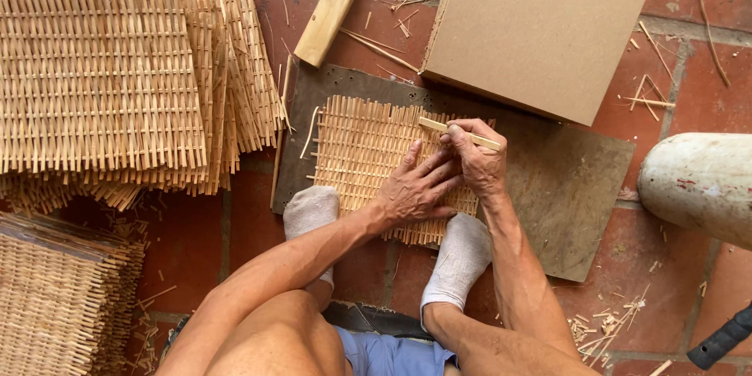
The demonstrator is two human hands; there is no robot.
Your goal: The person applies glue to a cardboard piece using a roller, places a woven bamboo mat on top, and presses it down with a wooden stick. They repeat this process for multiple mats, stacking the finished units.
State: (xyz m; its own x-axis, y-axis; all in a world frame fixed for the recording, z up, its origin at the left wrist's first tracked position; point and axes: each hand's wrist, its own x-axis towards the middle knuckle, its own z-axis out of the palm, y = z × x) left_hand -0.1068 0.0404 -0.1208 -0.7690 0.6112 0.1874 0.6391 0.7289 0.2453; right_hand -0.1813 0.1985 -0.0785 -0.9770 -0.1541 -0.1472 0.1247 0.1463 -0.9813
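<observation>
On brown board (580,180) over brick floor (188,243): woven cane mat (352,149) lies flat, pinned under socked feet (309,211); weave looks mostly filled, right edge apparently in work. Left hand (411,188) spread flat, pressing mat. Right hand (478,160) pinched on thin slat (458,132) at mat's upper right edge. Finished-mat stack (102,70) crowds left, cardboard box (533,31) close above; bare board to right

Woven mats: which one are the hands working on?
The single mat on the dark board, pinned by both feet; left hand presses it. The others lie stacked at left.
</observation>
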